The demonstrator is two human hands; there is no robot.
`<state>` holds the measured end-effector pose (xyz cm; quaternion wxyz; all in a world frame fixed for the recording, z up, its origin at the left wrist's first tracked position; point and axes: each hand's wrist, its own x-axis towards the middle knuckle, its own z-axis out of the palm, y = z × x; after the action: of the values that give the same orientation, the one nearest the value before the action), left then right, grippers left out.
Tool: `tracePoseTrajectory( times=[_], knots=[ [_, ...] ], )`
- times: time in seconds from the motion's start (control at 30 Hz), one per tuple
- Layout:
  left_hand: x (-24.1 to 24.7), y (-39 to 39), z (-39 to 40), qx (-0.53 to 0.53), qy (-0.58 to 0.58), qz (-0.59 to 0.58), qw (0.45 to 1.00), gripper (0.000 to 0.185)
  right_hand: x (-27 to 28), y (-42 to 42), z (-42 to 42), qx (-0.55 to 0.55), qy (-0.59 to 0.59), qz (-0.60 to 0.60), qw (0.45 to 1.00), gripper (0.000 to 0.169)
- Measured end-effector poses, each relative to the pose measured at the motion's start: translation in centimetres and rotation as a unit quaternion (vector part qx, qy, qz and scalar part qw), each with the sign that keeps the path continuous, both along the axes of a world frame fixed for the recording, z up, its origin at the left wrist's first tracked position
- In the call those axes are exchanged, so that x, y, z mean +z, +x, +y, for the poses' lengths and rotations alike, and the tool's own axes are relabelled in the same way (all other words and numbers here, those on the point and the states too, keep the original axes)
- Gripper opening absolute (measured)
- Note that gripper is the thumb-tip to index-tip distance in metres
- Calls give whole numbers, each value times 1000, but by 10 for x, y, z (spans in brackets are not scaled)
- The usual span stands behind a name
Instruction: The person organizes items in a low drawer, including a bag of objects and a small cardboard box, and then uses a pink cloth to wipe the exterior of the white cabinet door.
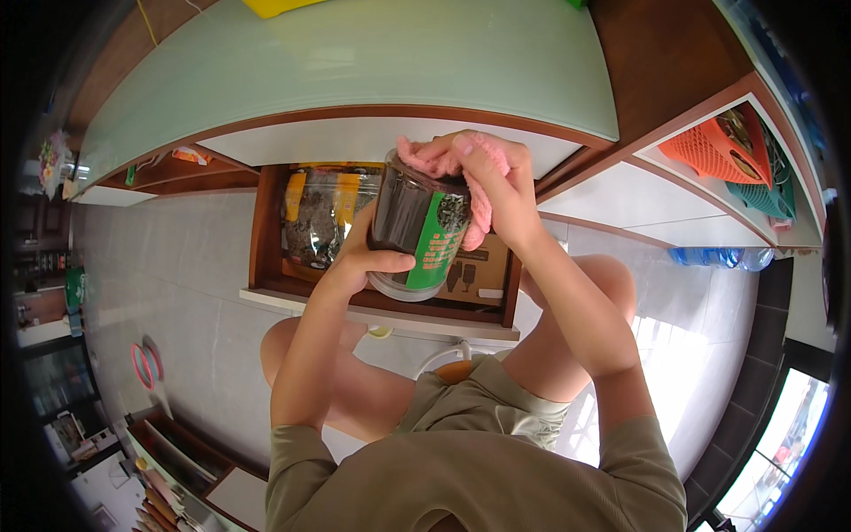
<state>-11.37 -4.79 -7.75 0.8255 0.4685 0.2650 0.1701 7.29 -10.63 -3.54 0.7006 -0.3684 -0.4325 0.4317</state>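
My left hand (362,256) grips a clear jar (402,219) with dark contents and a green label that bears red writing. The jar is tilted above an open drawer (266,226). In my right hand (502,186) is a pink cloth (488,156), pressed against the jar's far end and side. That end is partly hidden by the cloth and fingers. Below, on the drawer's left side, lies a clear and yellow plastic package (316,219) with dark contents. A brown cardboard box (488,269) with printed pictures lies at the drawer's right.
Over the drawer is a cabinet with a pale green glass top (372,66). To the right, an open compartment holds an orange perforated basket (718,149) and a teal one (764,193). Blue plastic bottles (721,258) lie on the floor beneath. A pink-rimmed round object (142,366) is at left.
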Motion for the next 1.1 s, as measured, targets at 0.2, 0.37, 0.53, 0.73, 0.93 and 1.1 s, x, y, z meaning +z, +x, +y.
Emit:
tracePoseTrajectory(
  times=[0.2,0.37,0.53,0.73,0.93,1.1],
  knots=[
    [4,6,-10,11,-40,12,999,72,-4,2,-7,-28,-33,-87,995,14],
    [-32,1,-20,-12,-276,-61,959,58,-4,6,0,7,92,-211,973,11],
    [-34,9,-35,-65,-275,-94,955,71,-14,0,-3,-47,124,-362,923,8],
    [-45,1,-56,-88,-348,-132,924,72,-31,-7,-18,26,111,-405,907,7],
    [-68,-21,-70,0,-467,-121,876,52,-81,-40,-42,20,32,-246,968,14],
    [-70,-41,-79,74,-453,-57,887,39,-98,-63,-57,43,-38,-174,983,16]
  ],
)
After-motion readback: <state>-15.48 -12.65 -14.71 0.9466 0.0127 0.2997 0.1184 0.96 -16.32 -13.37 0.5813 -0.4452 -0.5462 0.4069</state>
